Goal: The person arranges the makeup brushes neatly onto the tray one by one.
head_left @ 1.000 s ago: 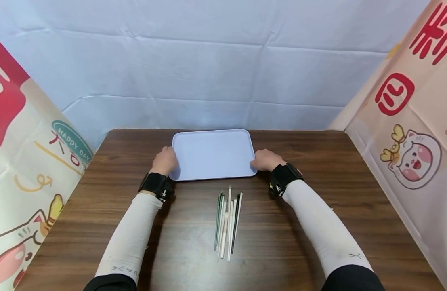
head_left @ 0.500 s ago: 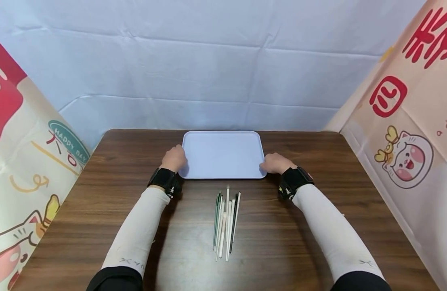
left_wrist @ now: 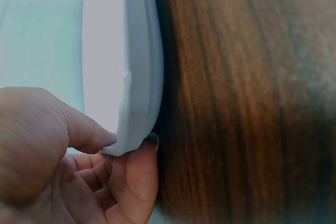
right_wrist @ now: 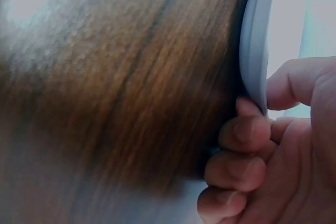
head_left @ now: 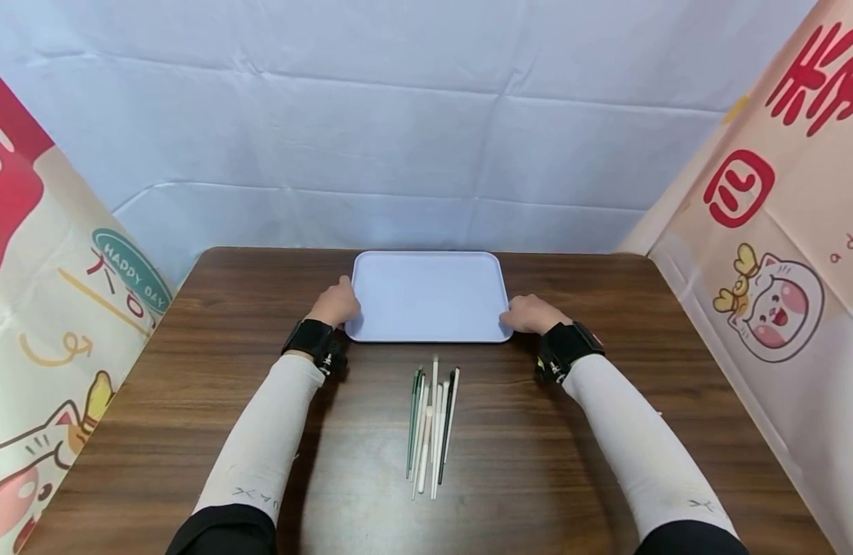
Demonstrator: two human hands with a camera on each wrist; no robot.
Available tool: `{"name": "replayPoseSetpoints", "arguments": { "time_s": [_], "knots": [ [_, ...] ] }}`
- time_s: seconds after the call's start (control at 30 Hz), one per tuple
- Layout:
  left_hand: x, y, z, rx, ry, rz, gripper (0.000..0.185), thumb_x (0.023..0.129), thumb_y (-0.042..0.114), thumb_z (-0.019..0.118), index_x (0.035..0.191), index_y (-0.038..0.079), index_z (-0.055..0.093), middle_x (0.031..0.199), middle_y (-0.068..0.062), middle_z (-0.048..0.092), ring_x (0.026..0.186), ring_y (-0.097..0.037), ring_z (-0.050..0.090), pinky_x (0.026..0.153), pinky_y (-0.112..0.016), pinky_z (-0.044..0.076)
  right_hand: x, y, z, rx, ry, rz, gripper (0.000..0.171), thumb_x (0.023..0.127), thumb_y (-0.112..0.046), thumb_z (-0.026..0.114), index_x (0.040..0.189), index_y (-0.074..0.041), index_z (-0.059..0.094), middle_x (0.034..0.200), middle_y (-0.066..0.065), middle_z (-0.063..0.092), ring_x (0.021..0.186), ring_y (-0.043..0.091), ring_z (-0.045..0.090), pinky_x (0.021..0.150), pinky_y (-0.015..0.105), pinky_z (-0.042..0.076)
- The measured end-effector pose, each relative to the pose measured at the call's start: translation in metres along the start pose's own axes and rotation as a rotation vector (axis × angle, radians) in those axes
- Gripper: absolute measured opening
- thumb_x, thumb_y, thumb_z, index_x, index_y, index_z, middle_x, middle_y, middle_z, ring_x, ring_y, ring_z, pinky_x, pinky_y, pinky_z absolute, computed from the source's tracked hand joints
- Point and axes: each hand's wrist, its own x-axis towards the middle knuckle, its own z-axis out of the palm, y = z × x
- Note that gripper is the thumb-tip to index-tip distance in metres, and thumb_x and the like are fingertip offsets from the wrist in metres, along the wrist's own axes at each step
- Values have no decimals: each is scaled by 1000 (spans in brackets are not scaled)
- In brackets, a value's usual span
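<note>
A loose bundle of pens (head_left: 431, 422) lies near the middle of the brown counter (head_left: 190, 401). Beyond it, the left hand (head_left: 336, 303) pinches the left rim of the pale tray (head_left: 429, 293), thumb on top and fingers curled beneath; the right hand (head_left: 530, 314) grips the right rim likewise. The tray sits at the counter's far edge.

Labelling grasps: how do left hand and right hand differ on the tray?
The left hand pinches the tray rim at its left near corner; the right hand pinches the right near corner. In the wrist views, one left finger shows under the rim, several right fingers curl below. Both thumbs lie on top.
</note>
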Motion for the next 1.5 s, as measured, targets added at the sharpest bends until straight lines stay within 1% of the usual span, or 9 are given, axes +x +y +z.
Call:
{"name": "replayPoseSetpoints", "arguments": {
  "time_s": [0.2, 0.4, 0.7, 0.77, 0.87, 1.0, 1.1, 1.2, 1.5],
  "knots": [
    [0, -1, -3, -45, -46, -3, 53, 105, 14, 39, 149, -8, 21, 125, -32, 55, 87, -35, 64, 65, -37, 54, -1, 0, 1, 9, 10, -5, 31, 99, -23, 46, 108, 2, 62, 82, 10, 52, 76, 24, 52, 69, 35, 41],
    [-3, 1, -5, -39, -63, 1, 52, 105, 15, 34, 149, -9, 20, 125, -32, 54, 85, -34, 63, 65, -36, 54, 0, 2, 2, 22, 25, -18, 28, 99, -24, 47, 101, 0, 62, 80, 9, 52, 74, 24, 52, 67, 35, 41],
    [-1, -1, -8, -39, -77, 14, 52, 108, 17, 32, 151, -7, 17, 132, -30, 52, 97, -36, 61, 71, -37, 54, -1, 4, -2, 18, 20, -51, 32, 100, -24, 45, 109, 2, 62, 83, 10, 52, 77, 25, 52, 70, 35, 42],
    [-2, -2, -7, -43, -73, 13, 52, 108, 18, 33, 151, -7, 18, 132, -30, 52, 97, -36, 61, 70, -36, 53, -9, 1, -4, 3, 26, -45, 33, 101, -25, 45, 108, 3, 62, 83, 10, 53, 77, 25, 53, 70, 36, 42],
    [-2, -4, -4, -39, -77, 13, 52, 107, 18, 32, 150, -7, 18, 129, -29, 54, 96, -36, 61, 71, -36, 53, -29, -7, -5, -19, 65, -64, 33, 103, -26, 43, 97, -1, 63, 78, 8, 51, 72, 23, 51, 66, 36, 40],
    [-1, -5, -3, -15, -87, 9, 53, 107, 18, 33, 150, -8, 18, 125, -28, 56, 91, -35, 61, 69, -36, 53, -64, -31, 3, 15, 122, -186, 31, 103, -25, 47, 77, -10, 58, 68, 3, 49, 61, 19, 47, 59, 34, 38],
    [-1, -5, -4, 2, -77, 13, 52, 107, 18, 33, 150, -8, 18, 121, -28, 57, 88, -34, 61, 68, -36, 52, -84, -49, 17, 61, 136, -289, 27, 100, -22, 52, 76, -13, 58, 66, 0, 50, 60, 16, 48, 57, 32, 38],
    [-1, -4, -5, 9, -72, 18, 51, 107, 17, 32, 149, -8, 19, 121, -28, 58, 87, -34, 61, 67, -35, 52, -99, -62, 31, 93, 142, -326, 23, 99, -21, 55, 77, -15, 60, 66, -2, 52, 59, 14, 48, 57, 31, 38],
    [-4, -3, -5, 7, -81, 41, 53, 107, 17, 31, 150, -9, 17, 120, -28, 58, 86, -34, 62, 68, -35, 52, -122, -84, 63, 79, 124, -317, 25, 94, -19, 58, 70, -18, 58, 62, -6, 53, 54, 12, 47, 57, 30, 38]
  ]
}}
